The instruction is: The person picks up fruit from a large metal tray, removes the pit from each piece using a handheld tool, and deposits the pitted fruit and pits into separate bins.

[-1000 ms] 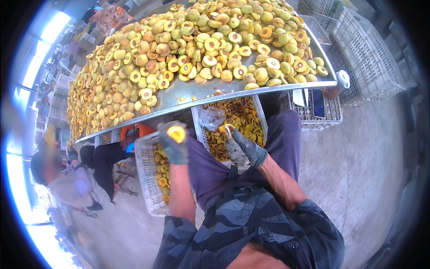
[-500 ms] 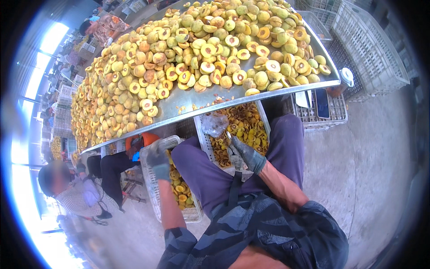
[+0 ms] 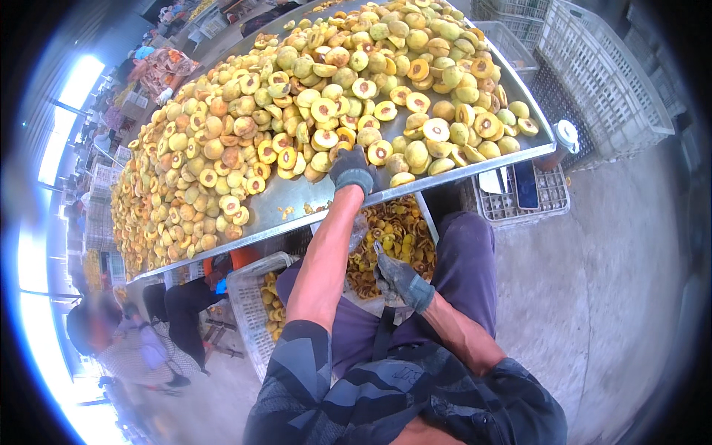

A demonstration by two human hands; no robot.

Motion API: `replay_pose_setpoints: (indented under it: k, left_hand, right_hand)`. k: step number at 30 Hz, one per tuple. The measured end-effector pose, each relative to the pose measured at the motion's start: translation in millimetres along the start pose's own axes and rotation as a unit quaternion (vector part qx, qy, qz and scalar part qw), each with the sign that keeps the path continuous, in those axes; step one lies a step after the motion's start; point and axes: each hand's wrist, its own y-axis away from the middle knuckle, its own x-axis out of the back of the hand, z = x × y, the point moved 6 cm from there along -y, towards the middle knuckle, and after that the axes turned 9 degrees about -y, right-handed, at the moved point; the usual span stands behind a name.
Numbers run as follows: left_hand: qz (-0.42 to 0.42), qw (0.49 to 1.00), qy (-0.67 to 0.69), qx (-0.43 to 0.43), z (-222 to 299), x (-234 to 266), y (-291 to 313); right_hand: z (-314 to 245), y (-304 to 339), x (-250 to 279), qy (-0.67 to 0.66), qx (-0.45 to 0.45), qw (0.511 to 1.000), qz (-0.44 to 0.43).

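Observation:
My left hand (image 3: 351, 169), in a dark glove, reaches over the front edge of a metal table (image 3: 282, 206) and touches the near side of a heap of halved peaches (image 3: 326, 111). Its fingertips are lost among the fruit, so their grip is unclear. Lower down, my gloved right hand (image 3: 403, 280) is closed around a small tool with a metal tip (image 3: 378, 248); the rest of it is hidden in the glove. Beneath that hand, between my knees, stands a crate of peach scraps (image 3: 400, 222). Part of a clear plastic bag (image 3: 359, 231) shows beside my left forearm.
A white crate (image 3: 248, 315) with peach halves stands by my left leg. To the right, a phone (image 3: 526, 185) lies on a low crate (image 3: 552, 204), near a lidded jar (image 3: 567, 137). Tall stacked crates (image 3: 601, 81) rise behind. A co-worker (image 3: 133, 341) sits at the left.
My left hand has moved from above the left crate up and right to the peaches on the table. My right hand stays over the scraps crate, still with the tool.

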Motion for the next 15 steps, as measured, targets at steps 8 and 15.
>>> replay_pose_setpoints:
  k: [8,15]
  left_hand:
    - [-0.102,0.765,0.634,-0.054,-44.6,-20.1,38.2]
    - [-0.001,0.428,0.896,-0.122,-92.9,16.0,162.5]
  right_hand:
    - [-10.9,9.2,4.4,0.024,0.075,0.995,-0.054]
    - [-48.7,51.9,-60.8,0.112,0.133,0.975,-0.141]
